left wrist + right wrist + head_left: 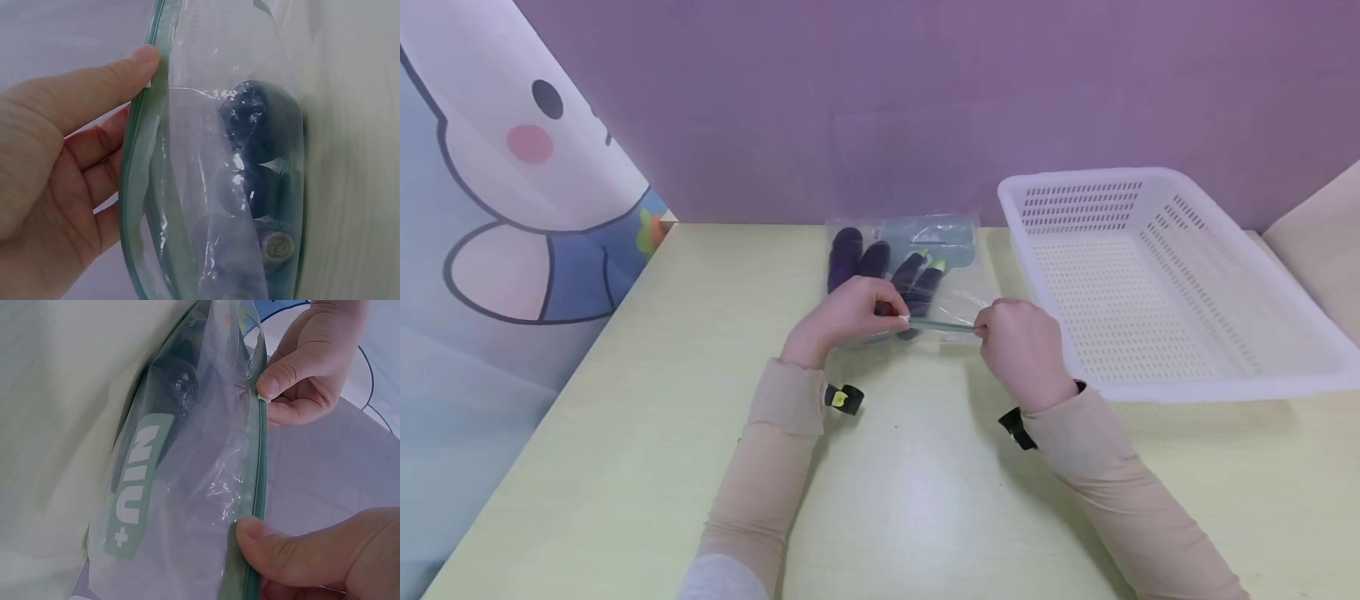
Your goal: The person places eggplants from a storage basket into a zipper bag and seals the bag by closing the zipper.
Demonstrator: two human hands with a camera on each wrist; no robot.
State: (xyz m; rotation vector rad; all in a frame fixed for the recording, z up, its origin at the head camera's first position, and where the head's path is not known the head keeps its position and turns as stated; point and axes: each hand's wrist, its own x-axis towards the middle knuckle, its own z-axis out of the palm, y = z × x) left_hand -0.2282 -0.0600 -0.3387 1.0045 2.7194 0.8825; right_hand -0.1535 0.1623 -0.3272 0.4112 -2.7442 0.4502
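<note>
A clear zip bag (pixel 958 287) with a green zip edge holds several dark purple eggplants (pixel 846 254), two with green tips. My left hand (pixel 856 310) pinches a small white slider on the zip between thumb and fingers. In the left wrist view, the zip strips (pixel 129 187) part below that thumb, leaving a gap. Farther right along the same edge, my right hand (pixel 1021 348) grips the zip near its end. Between both hands the edge runs taut and looks pressed together. A green printed label (pixel 139 487) shows on the bag in the right wrist view.
A white perforated plastic basket (pixel 1217 390) stands on the table to the right of the bag. The pale wooden table (pixel 895 500) meets a purple wall panel (pixel 925 108) behind the bag. A cartoon-printed cloth (pixel 497 275) hangs at the left.
</note>
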